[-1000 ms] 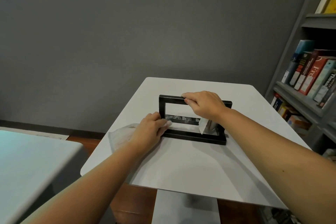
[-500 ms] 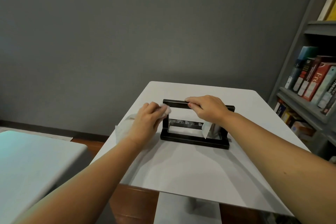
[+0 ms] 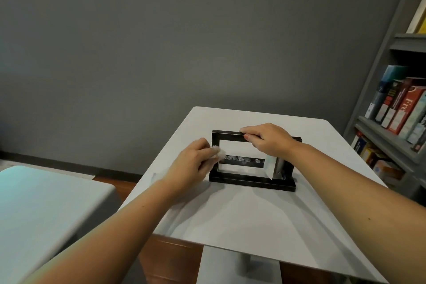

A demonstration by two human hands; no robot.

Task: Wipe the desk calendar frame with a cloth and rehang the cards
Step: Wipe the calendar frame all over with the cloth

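A white worktop (image 3: 230, 226) with rounded far corners is standing on a pale pedestal (image 3: 221, 265) above a brown wooden floor (image 3: 170, 258). To the left, a second pale table (image 3: 46, 214) is reaching into view, its surface taking on a bluish tint. A plain grey wall (image 3: 184, 41) is filling the background, with a dark baseboard (image 3: 69, 163) running along its foot. At the right, a grey bookshelf (image 3: 389, 137) is rising out of view; a row of upright books (image 3: 389, 99) is leaning slightly on its middle shelf, among them a red book (image 3: 409, 108). More books (image 3: 366, 152) are sitting on the shelf below, and a yellow book (image 3: 418, 18) is showing at the top.
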